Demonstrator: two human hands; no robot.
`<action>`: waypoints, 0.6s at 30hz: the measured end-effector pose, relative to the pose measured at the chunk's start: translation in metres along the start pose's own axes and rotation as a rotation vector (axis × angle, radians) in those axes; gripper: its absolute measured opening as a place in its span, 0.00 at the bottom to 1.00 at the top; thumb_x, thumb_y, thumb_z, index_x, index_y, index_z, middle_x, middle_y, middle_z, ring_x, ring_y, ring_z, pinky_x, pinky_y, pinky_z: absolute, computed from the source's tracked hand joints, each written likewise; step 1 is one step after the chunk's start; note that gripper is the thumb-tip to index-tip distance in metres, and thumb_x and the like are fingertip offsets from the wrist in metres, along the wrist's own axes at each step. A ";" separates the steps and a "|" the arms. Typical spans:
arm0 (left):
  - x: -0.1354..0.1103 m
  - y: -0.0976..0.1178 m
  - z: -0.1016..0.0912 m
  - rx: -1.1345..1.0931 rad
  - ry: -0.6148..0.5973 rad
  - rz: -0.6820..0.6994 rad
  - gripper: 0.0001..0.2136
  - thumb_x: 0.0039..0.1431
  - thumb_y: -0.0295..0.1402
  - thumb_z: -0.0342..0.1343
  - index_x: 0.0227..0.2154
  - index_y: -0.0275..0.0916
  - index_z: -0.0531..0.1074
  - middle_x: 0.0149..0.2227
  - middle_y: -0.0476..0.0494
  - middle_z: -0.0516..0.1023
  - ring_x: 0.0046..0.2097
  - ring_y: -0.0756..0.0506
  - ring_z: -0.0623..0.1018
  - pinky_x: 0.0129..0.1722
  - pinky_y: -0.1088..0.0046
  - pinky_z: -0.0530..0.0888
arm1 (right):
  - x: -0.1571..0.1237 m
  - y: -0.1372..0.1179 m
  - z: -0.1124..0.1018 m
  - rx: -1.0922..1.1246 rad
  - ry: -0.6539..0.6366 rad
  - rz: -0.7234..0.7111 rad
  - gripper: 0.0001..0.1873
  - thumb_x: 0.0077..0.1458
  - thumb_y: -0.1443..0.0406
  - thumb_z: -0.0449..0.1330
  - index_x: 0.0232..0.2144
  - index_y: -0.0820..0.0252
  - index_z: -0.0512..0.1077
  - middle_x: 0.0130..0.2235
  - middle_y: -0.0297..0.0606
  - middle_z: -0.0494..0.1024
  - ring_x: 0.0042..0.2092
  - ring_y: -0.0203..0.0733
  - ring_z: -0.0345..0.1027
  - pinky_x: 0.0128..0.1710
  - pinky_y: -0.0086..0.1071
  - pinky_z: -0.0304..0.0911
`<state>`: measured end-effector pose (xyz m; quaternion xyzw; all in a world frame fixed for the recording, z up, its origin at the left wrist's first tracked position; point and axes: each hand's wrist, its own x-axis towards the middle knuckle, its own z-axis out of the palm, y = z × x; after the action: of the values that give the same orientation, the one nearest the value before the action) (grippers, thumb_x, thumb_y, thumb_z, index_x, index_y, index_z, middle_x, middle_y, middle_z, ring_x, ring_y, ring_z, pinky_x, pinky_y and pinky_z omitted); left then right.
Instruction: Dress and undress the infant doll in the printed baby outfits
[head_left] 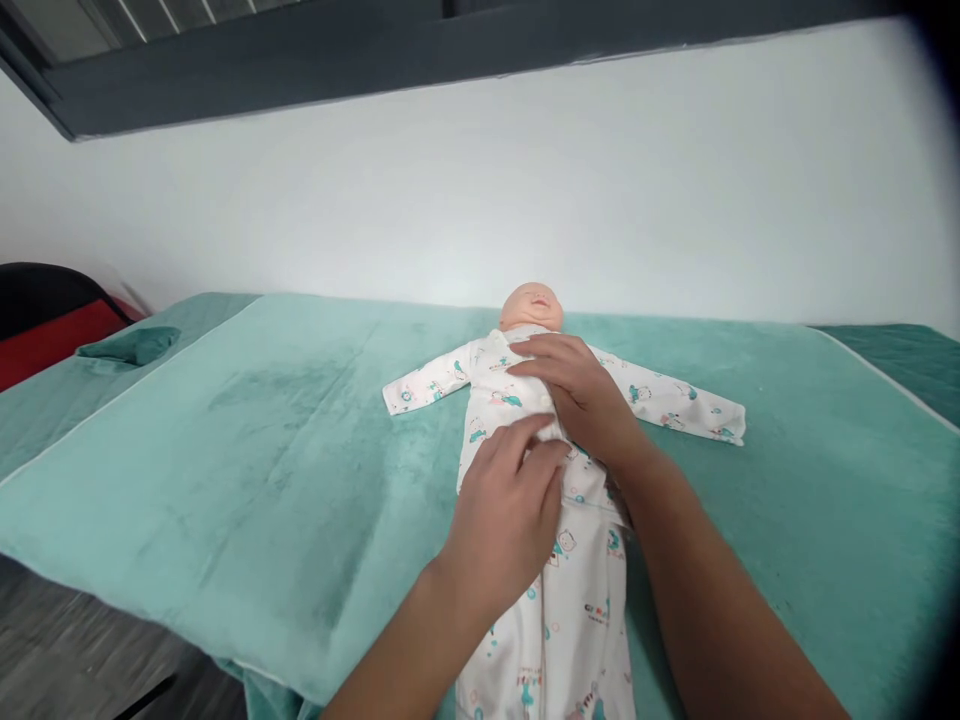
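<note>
A baby doll (531,305) lies on its back, its head toward the wall. It wears a white printed baby shirt (495,395) with both sleeves spread out sideways, and matching printed baby pants (577,600). My left hand (506,500) is closed at the middle of the shirt front, fingers and thumb pinching the fabric near its edge. Just above it, my right hand (577,390) rests across the doll's chest with fingers stretched out and slightly apart. The right thumb is hidden, and my hands cover much of the shirt's front.
A green plush mat (300,480) with a pale border spreads beneath the doll. Behind it rises a white wall (337,210) under a dark window frame (315,60). A red and black object (56,320) stands at the far left, and grey floor (82,630) shows below.
</note>
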<state>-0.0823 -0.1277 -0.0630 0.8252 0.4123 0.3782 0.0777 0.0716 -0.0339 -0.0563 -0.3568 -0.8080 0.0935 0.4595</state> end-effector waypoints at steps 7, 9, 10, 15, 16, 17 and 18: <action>-0.033 -0.013 -0.010 -0.008 0.248 -0.214 0.12 0.64 0.26 0.53 0.48 0.45 0.71 0.49 0.41 0.74 0.52 0.42 0.72 0.50 0.60 0.72 | 0.002 -0.008 0.001 -0.092 0.008 0.099 0.15 0.66 0.64 0.52 0.49 0.49 0.76 0.44 0.39 0.75 0.48 0.48 0.63 0.51 0.44 0.59; -0.038 -0.018 -0.009 -0.021 0.236 -0.292 0.09 0.65 0.28 0.52 0.45 0.45 0.72 0.46 0.42 0.73 0.50 0.43 0.72 0.48 0.61 0.72 | 0.002 -0.010 0.000 -0.135 -0.031 0.097 0.15 0.66 0.62 0.53 0.50 0.48 0.76 0.42 0.38 0.75 0.46 0.47 0.63 0.50 0.45 0.57; -0.040 -0.019 -0.008 -0.040 0.220 -0.302 0.07 0.65 0.29 0.52 0.42 0.45 0.73 0.43 0.43 0.73 0.48 0.43 0.73 0.46 0.61 0.72 | 0.003 -0.011 -0.001 -0.158 -0.053 0.089 0.15 0.65 0.61 0.53 0.50 0.47 0.76 0.41 0.37 0.75 0.44 0.47 0.63 0.50 0.45 0.56; -0.042 -0.019 -0.008 -0.169 0.188 -0.305 0.06 0.65 0.31 0.51 0.33 0.44 0.71 0.36 0.46 0.74 0.40 0.45 0.73 0.40 0.64 0.71 | 0.003 -0.014 -0.001 -0.237 -0.143 0.022 0.13 0.65 0.61 0.54 0.45 0.44 0.78 0.39 0.36 0.74 0.42 0.45 0.62 0.50 0.45 0.52; -0.041 -0.020 -0.009 -0.196 0.192 -0.320 0.07 0.66 0.31 0.51 0.32 0.44 0.70 0.34 0.47 0.73 0.39 0.45 0.73 0.39 0.65 0.71 | 0.003 -0.014 -0.001 -0.244 -0.147 0.016 0.13 0.65 0.62 0.54 0.42 0.45 0.79 0.39 0.35 0.74 0.42 0.45 0.61 0.50 0.45 0.51; -0.038 -0.023 -0.010 -0.218 0.198 -0.346 0.08 0.66 0.33 0.50 0.30 0.43 0.69 0.32 0.48 0.73 0.37 0.46 0.72 0.38 0.67 0.70 | 0.003 -0.014 0.000 -0.247 -0.145 0.017 0.13 0.65 0.62 0.54 0.38 0.46 0.79 0.38 0.35 0.74 0.42 0.44 0.62 0.50 0.45 0.51; -0.033 -0.027 -0.011 -0.229 0.207 -0.382 0.09 0.66 0.34 0.50 0.29 0.43 0.69 0.31 0.48 0.72 0.34 0.47 0.72 0.36 0.68 0.70 | 0.003 -0.014 0.000 -0.243 -0.137 0.023 0.12 0.65 0.62 0.54 0.36 0.48 0.78 0.38 0.35 0.74 0.42 0.44 0.62 0.50 0.45 0.50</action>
<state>-0.1190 -0.1369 -0.0852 0.6750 0.5209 0.4835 0.1981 0.0634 -0.0425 -0.0474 -0.4118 -0.8387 0.0244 0.3555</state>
